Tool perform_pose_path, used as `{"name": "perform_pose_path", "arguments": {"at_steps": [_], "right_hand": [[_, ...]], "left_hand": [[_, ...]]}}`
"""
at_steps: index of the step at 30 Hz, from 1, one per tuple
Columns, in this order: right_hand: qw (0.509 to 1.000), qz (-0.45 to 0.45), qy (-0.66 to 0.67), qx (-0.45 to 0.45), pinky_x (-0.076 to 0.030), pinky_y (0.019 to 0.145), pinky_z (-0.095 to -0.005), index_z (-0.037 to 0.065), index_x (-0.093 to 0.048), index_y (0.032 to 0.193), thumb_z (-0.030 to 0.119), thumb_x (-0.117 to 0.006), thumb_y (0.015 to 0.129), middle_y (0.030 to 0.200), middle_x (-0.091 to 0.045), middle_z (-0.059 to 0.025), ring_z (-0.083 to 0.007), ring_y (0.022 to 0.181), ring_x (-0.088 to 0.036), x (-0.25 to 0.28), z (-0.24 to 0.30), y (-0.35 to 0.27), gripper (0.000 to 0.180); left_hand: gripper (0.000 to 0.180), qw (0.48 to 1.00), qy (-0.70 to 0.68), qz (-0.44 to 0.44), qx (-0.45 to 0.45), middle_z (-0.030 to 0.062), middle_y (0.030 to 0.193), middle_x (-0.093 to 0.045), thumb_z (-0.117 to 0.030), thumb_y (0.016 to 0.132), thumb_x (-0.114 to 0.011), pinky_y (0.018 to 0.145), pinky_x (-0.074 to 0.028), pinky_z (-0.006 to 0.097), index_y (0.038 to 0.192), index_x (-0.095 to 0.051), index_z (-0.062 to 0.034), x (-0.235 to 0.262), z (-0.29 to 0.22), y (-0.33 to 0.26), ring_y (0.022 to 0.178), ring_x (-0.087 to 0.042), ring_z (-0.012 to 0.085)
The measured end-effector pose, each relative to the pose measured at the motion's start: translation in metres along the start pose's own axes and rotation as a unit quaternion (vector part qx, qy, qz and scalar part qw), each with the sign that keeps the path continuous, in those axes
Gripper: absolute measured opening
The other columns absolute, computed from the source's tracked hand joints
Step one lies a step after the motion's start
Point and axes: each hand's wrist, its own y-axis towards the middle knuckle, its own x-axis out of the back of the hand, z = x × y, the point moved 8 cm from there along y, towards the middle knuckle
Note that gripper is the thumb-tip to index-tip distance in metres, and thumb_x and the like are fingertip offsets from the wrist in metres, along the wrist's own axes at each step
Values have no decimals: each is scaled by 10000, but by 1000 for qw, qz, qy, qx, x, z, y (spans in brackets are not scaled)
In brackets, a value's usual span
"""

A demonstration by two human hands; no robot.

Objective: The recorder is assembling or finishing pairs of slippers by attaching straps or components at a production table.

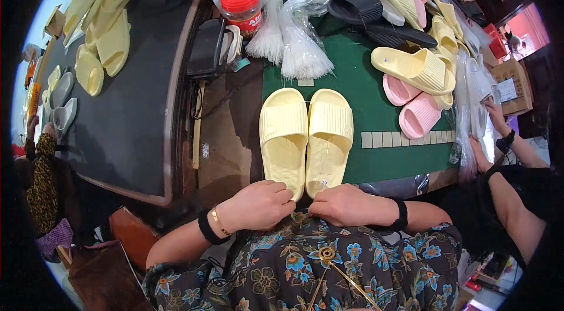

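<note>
Two pale yellow slide slippers lie side by side before me, toes pointing away. My left hand [261,204], a gold bracelet and black band at its wrist, is closed at the heel of the left slipper [284,120]. At the heel of the right slipper [331,122], my right hand [343,204] has its fingers curled in, also gripping. The fingertips of both hands are partly hidden. A small round sticker shows on the right slipper's footbed near the heel.
Beyond lie bundles of clear plastic strips [302,46] and a red-lidded jar [241,8]. Loose yellow, pink and black slippers [411,67] heap at the right on the green table [352,102]. At left, a dark table [138,99] holds more slippers. Co-workers' hands [480,155] are at the right.
</note>
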Motion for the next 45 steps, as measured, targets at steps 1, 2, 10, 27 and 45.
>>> {"name": "perform_pose_path", "arguments": {"at_steps": [1,2,10,27,45], "right_hand": [[1000,-24,-14,-11,-510,619,-417,74,-609,971,126,-628,808,832,-589,-96,-301,752,-625,4,-1,0,172],[998,-48,-27,-21,-509,613,-419,76,-609,963,125,-633,806,819,-584,-93,-301,747,-623,7,-3,-1,166],[979,-184,-56,-69,-507,618,-416,77,-603,941,98,-639,779,794,-580,-91,-304,743,-615,40,-26,-6,167],[904,-405,-133,-19,-549,704,-374,54,-644,1009,39,-642,721,979,-644,-124,-298,827,-653,84,-42,-17,289],[797,-518,81,-299,-539,698,-346,-9,-693,904,136,-664,801,818,-700,-166,-267,751,-695,135,-193,-28,180]], "left_hand": [[129,1000,0,0,-1,41,788,-518,-159,714,-646,677,-489,338,802,-588,-85,0,1,3,758,-566,215],[123,1000,-3,-7,-11,43,787,-519,-155,713,-642,676,-491,340,800,-589,-87,2,0,6,759,-568,218],[190,998,47,-32,29,55,894,-590,-136,710,-625,695,-500,346,887,-646,-68,9,31,21,801,-593,222],[135,881,16,-386,272,156,839,-626,4,806,-633,650,-512,373,941,-621,0,70,89,-5,734,-629,304],[302,823,-111,-376,412,125,808,-699,-41,779,-696,672,-540,319,1059,-595,7,49,202,12,731,-688,202]]}}
